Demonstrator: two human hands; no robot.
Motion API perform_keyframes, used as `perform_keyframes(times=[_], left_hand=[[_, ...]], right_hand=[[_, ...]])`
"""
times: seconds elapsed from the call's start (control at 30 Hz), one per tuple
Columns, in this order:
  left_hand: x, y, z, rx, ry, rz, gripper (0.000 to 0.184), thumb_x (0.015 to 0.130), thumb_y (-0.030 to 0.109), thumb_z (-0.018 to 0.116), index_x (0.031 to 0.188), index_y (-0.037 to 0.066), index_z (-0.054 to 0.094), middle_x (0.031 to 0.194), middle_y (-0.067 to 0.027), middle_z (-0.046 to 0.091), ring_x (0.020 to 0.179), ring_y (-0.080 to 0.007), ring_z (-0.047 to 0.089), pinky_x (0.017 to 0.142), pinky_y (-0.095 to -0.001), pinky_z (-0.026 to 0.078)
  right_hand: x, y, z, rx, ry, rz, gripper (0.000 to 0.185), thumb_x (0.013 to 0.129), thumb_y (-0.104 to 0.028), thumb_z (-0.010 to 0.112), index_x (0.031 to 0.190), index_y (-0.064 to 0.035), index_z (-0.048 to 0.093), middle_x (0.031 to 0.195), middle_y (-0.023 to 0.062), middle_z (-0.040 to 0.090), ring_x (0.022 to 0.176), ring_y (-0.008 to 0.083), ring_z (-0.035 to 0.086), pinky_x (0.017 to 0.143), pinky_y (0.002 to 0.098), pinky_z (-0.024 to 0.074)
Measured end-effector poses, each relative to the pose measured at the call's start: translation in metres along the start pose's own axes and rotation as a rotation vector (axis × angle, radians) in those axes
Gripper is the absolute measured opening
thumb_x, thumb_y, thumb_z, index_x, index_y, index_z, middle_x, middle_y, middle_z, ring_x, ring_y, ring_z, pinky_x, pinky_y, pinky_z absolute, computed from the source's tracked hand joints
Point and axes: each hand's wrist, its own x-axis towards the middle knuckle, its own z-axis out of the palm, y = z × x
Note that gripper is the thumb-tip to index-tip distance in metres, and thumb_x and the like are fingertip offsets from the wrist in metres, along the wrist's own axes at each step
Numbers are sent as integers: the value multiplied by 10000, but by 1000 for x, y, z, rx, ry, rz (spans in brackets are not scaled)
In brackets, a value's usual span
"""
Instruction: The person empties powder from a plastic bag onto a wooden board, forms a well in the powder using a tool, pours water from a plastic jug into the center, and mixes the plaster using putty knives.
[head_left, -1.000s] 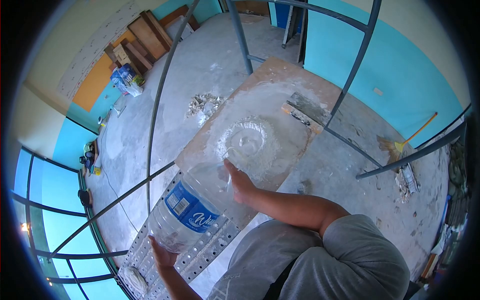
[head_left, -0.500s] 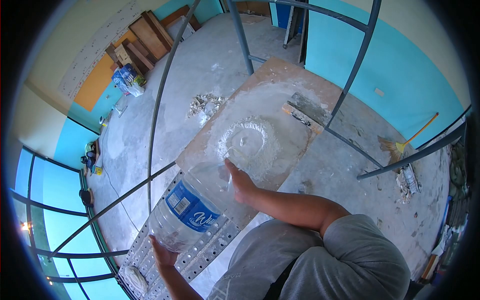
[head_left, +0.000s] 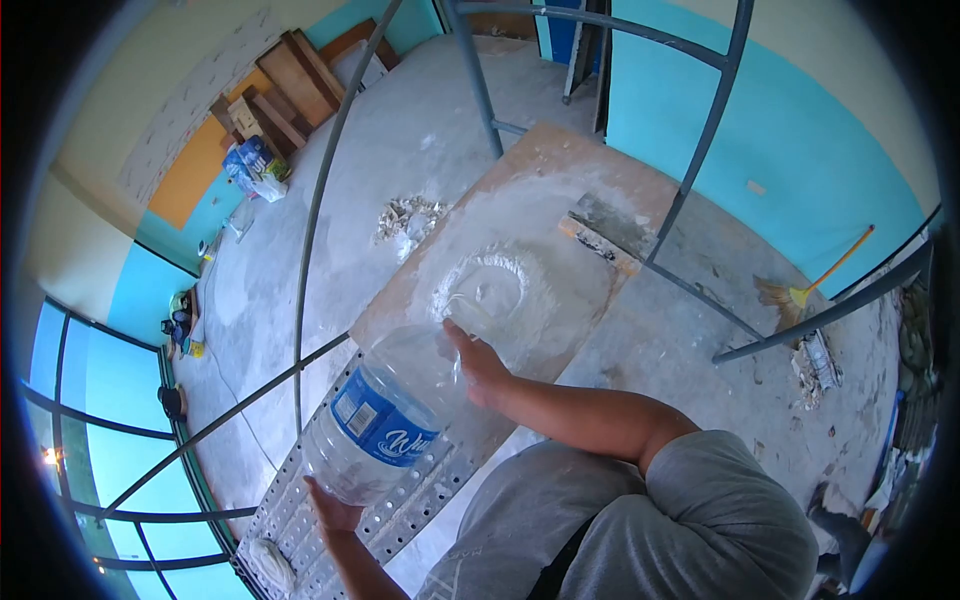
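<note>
Bottle [head_left: 385,425], clear with a blue label, is held aslant over the pierced metal plank [head_left: 425,500], left hand [head_left: 333,512] loosely cupped at its base toward seven o'clock, right hand [head_left: 482,372] part-closed against its upper end toward two; out at one o'clock, white powder [head_left: 490,288] lies ringed on the brown board [head_left: 575,150], and a flat trowel-like tool [head_left: 615,224] rests farther off at two

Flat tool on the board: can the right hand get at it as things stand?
Probably not: the right hand is holding the bottle. Were it free, the way across the board to the flat tool looks open.
</note>
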Motion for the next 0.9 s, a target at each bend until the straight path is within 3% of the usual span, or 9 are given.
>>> perform_keyframes(times=[0.17, 0.4, 0.43, 0.53, 0.63, 0.73, 0.77, 0.87, 0.9], left_hand=[[20, -36, -2, -177, -57, 26, 998, 807, 780, 482, 1532, 147, 219, 1555, -109, 290, 1396, -366, 319, 1112, -610, 278], [88, -74, 83, -262, -254, 277, 1065, 760, 802, 518, 1542, 167, 170, 1578, -105, 235, 1402, -384, 298, 1085, -647, 291], [104, -77, 95, -308, -305, 304, 999, 807, 722, 559, 1530, 143, 185, 1560, -112, 265, 1361, -398, 366, 1013, -647, 385], [138, -62, 152, -86, -263, 189, 797, 908, 523, 586, 1502, 119, 239, 1485, -131, 369, 1250, -390, 495, 901, -599, 495], [155, -56, 194, -1, -272, 122, 580, 972, 319, 563, 1442, 75, 326, 1353, -143, 491, 1097, -341, 606, 829, -502, 554], [167, -66, 228, 199, -320, 72, 520, 950, 306, 606, 1358, 29, 439, 1196, -121, 587, 937, -268, 669, 826, -431, 565], [173, -74, 239, 188, -301, 16, 343, 978, 230, 558, 1239, 7, 546, 1030, -126, 648, 809, -210, 670, 756, -358, 575], [203, -108, 255, 549, -468, 65, 304, 980, 199, 545, 1203, -5, 572, 947, -111, 649, 725, -170, 648, 702, -336, 563], [195, -100, 296, 722, -379, -32, 322, 955, 134, 541, 1250, 3, 530, 953, -113, 629, 706, -154, 626, 668, -326, 549]], right_hand=[[-18, -61, 26, -172, -34, -177, 694, 850, -495, 700, 1332, -33, 509, 1267, 99, 563, 1145, 181, 504, 1007, 353, 360], [-82, -202, 95, -397, -219, -543, 546, 811, -446, 751, 1153, -34, 645, 1034, 61, 669, 940, 159, 585, 852, 295, 449], [-86, -218, 103, -393, -253, -610, 528, 806, -438, 757, 1126, -30, 658, 992, 62, 681, 900, 166, 607, 822, 295, 467], [-99, -269, 112, -852, -97, -912, 501, 783, -429, 780, 1054, -18, 687, 899, 89, 703, 810, 193, 655, 765, 330, 507], [-127, -316, 117, -934, -132, -1021, 422, 786, -327, 810, 1070, -35, 701, 1013, 74, 716, 917, 142, 663, 829, 299, 516], [-122, -364, 100, -1091, 56, -1148, 447, 778, -340, 811, 1086, -36, 700, 990, 73, 723, 901, 151, 673, 821, 303, 522], [-122, -378, 93, -1105, 81, -1185, 458, 768, -344, 816, 1088, -38, 699, 997, 82, 722, 911, 168, 676, 828, 311, 521], [-121, -416, 67, -1175, 229, -1309, 494, 733, -359, 830, 1088, -42, 695, 1016, 111, 715, 941, 223, 679, 848, 335, 515], [-114, -427, 55, -1219, 324, -1355, 506, 721, -368, 834, 1084, -43, 695, 1021, 122, 711, 952, 245, 677, 852, 344, 513]])
